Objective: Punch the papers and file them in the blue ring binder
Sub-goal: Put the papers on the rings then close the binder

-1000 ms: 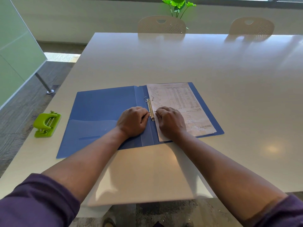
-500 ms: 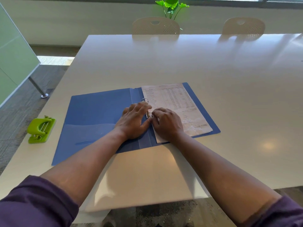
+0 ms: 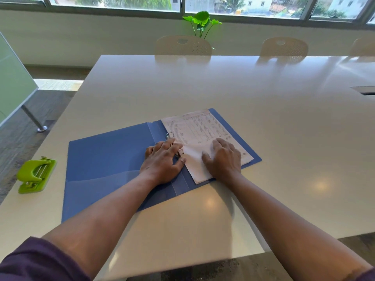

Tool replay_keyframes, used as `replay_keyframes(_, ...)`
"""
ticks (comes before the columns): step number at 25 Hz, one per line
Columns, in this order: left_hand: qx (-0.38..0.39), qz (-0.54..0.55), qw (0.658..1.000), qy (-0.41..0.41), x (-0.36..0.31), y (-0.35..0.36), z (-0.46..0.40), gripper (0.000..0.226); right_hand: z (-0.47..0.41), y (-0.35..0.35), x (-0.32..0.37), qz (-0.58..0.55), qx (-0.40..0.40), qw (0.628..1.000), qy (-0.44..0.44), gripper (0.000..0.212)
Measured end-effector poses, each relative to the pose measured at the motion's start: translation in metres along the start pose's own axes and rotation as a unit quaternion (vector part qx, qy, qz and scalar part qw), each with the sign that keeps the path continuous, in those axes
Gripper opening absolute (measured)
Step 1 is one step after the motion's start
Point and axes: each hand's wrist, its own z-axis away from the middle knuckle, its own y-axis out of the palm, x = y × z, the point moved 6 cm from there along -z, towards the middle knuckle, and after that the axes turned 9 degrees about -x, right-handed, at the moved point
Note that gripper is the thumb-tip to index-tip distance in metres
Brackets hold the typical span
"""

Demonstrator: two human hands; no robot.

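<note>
On the white table [image 3: 263,118] lies my open blue binder [image 3: 105,159]. My left hand [image 3: 162,161] presses its rings [image 3: 170,135] with flat fingers. My right hand [image 3: 223,159] lies flat on the papers [image 3: 198,130]. The green punch [image 3: 34,175] sits at nine o'clock.

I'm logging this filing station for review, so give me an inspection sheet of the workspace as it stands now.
Surface: white table, glossy, with light reflections.
Job's things: blue ring binder lies open flat; papers sit on its right half at the rings; green hole punch stands apart near the table's left edge.
Clutter: nothing seen.
Grippers: left hand rests on the spine by the rings, fingers straight; right hand presses flat on the papers.
Cables: nothing seen.
Surroundings: chairs behind the table, a plant, windows, a glass partition on the left.
</note>
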Motion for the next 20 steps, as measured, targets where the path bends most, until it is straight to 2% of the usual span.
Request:
replay_keyframes(5, -0.009, -0.008, 1.000, -0.027, -0.003, 0.001, -0.001, 0.060, 0.002, -0.004, -0.044, 0.038, 0.012, 0.994, 0.099, 0.093)
replay_keyframes(10, -0.010, -0.013, 0.999, -0.042, -0.004, 0.000, -0.003, 0.058, 0.004, -0.006, -0.064, 0.047, 0.008, 0.989, 0.143, 0.103)
replay_keyframes(16, -0.009, -0.008, 0.999, -0.040, -0.005, -0.002, -0.003, 0.057, 0.005, -0.015, -0.069, -0.002, -0.066, 0.988, 0.140, 0.083)
replay_keyframes(20, -0.013, -0.009, 0.999, -0.038, -0.005, -0.003, -0.003, 0.058, 0.001, -0.029, -0.076, -0.078, -0.126, 0.974, 0.174, 0.050)
